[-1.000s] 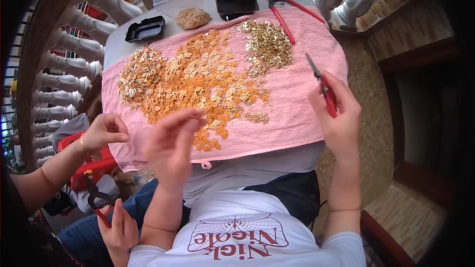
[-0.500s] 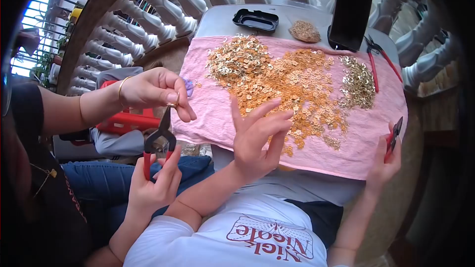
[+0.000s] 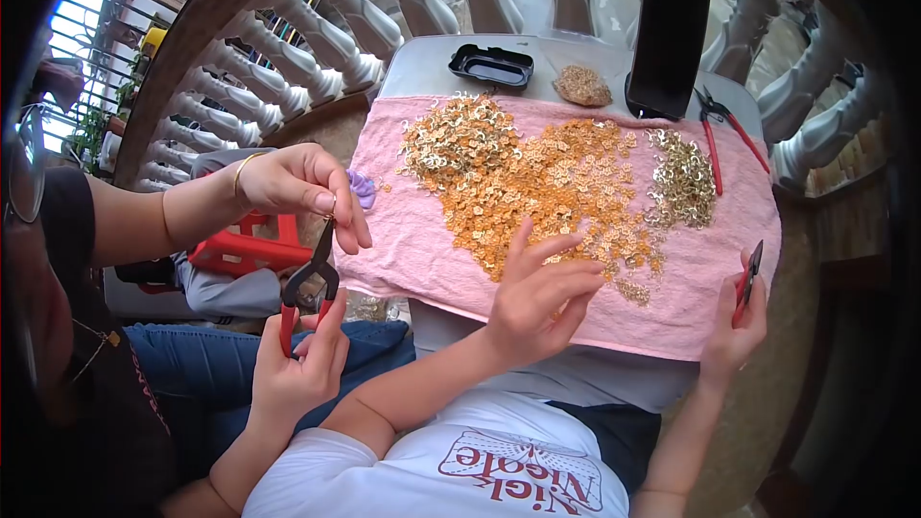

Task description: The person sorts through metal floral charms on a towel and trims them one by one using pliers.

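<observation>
Orange bits (image 3: pixel 556 197) lie in a loose heap just beyond the fingertips of the left hand (image 3: pixel 537 305), on a pink towel (image 3: pixel 398 245). Left fingers are splayed, loosely bent; can't tell if anything sits between thumb and fingertips. Right hand (image 3: pixel 737 324) has its fingers wrapped round red-handled pliers (image 3: pixel 749 280), tips poking out past the grip. My read: bits are light, thin, stiff, probably slick and quick to scatter; pinch one by its edges. Pliers look rigid, heavier; hold the handles, clear of the tips.
</observation>
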A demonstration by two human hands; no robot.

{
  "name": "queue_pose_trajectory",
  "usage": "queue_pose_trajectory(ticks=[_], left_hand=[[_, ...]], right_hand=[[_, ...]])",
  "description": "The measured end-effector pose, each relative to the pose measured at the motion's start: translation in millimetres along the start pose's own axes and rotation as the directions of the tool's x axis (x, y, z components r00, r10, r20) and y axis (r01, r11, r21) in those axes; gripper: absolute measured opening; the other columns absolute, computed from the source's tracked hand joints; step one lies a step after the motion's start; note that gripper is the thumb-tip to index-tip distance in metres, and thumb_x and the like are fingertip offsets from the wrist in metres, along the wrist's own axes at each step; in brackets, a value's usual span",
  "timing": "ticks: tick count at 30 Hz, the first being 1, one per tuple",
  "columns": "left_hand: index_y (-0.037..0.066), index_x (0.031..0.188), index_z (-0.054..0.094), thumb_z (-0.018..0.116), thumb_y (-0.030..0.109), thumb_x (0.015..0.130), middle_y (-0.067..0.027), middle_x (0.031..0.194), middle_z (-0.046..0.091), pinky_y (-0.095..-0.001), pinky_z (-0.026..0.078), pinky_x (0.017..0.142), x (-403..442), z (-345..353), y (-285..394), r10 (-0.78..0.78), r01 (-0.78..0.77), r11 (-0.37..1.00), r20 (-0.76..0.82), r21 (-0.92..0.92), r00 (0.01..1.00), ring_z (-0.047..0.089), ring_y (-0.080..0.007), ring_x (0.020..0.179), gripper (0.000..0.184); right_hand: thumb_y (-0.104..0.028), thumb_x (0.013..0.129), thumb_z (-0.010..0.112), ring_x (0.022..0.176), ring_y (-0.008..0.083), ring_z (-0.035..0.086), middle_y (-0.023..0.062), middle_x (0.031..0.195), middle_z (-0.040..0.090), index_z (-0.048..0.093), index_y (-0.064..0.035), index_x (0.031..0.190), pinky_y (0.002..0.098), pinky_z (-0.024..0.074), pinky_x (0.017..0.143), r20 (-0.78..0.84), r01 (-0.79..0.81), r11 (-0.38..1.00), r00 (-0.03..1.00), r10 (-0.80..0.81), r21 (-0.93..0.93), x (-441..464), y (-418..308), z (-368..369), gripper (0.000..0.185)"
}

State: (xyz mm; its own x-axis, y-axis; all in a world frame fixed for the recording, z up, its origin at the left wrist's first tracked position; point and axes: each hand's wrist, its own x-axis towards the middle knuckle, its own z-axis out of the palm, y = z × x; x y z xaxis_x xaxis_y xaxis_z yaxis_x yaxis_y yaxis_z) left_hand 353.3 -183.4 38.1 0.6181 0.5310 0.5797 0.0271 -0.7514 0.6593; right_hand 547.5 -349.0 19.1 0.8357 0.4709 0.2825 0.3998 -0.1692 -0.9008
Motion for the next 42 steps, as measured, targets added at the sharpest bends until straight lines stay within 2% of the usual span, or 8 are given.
queue_pose_trajectory(ticks=[4, 9, 42], left_hand=[[0.012, 0.098, 0.073, 0.072, -0.003, 0.079, -0.0008, 0.105, 0.076, -0.0506, 0.023, 0.122, -5.7, 7.8, -6.1, -0.011, 0.01, 0.998, 0.01, 0.067, 1.0, 0.062, -0.0264, 0.121, 0.024], [0.013, 0.098, 0.074, 0.073, -0.002, 0.079, -0.0009, 0.107, 0.076, -0.0507, 0.024, 0.121, -7.1, 7.0, -6.6, -0.046, 0.045, 0.998, 0.01, 0.052, 0.999, 0.06, -0.0272, 0.123, 0.024], [0.011, 0.097, 0.073, 0.072, -0.001, 0.078, 0.0001, 0.103, 0.076, -0.0533, 0.028, 0.118, -7.1, 5.7, -8.1, -0.098, 0.097, 0.995, 0.006, 0.03, 0.995, 0.062, -0.0268, 0.119, 0.023]], right_hand=[[-0.001, 0.097, 0.057, 0.091, 0.0135, 0.058, 0.0094, 0.115, 0.064, 0.058, 0.0033, 0.136, 0.0253, 0.0481, 0.087, -0.008, -0.002, 1.0, 1.0, 0.002, 0.004, -0.5, -0.7, 0.8, 0.039], [-0.001, 0.096, 0.058, 0.09, 0.0133, 0.057, 0.0089, 0.113, 0.064, 0.058, 0.0027, 0.136, 0.0249, 0.0479, 0.086, -0.006, 0.002, 1.0, 1.0, -0.002, 0.016, -0.1, -0.4, 0.4, 0.04], [-0.002, 0.097, 0.059, 0.088, 0.0128, 0.058, 0.0071, 0.106, 0.064, 0.059, 0.0008, 0.137, 0.0238, 0.048, 0.084, 0.028, -0.02, 1.0, 0.999, 0.019, 0.021, 0.6, -4.5, -1.1, 0.04]])
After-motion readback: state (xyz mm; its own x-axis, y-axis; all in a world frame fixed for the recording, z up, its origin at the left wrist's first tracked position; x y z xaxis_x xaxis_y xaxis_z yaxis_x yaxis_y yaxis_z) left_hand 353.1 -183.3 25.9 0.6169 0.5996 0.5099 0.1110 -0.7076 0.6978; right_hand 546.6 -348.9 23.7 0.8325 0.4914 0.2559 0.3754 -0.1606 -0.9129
